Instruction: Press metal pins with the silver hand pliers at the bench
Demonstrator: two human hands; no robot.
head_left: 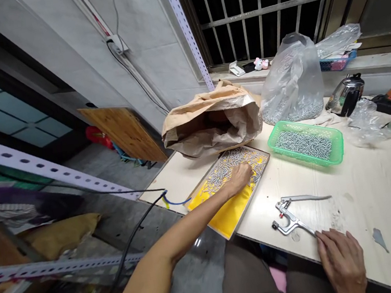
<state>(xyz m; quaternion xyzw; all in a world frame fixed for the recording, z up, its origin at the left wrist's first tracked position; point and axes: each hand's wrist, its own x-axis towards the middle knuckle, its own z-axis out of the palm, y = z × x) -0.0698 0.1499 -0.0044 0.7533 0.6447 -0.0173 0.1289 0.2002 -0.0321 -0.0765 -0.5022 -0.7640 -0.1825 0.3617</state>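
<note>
My left hand (239, 178) reaches into a shallow tray with a yellow bottom (232, 214), its fingers curled down among many small silvery metal pins (217, 175). Whatever those fingertips pinch is hidden. My right hand (342, 259) rests on the table's front edge with fingers stretched out. Its fingertips lie by the handle end of a silver hand-press plier (291, 222), perhaps touching it. The plier lies on the table with its handles spread apart. Behind it, a green plastic basket (309, 162) holds more of the small metal pieces.
A large crumpled paper bag (212, 139) lies with its mouth towards me behind the tray. Further back stand a clear plastic bag of metal pieces (294, 84) and a metal kettle (346, 93). A black cable (137, 227) crosses at the left. A grey scrap (378, 237) lies at the right.
</note>
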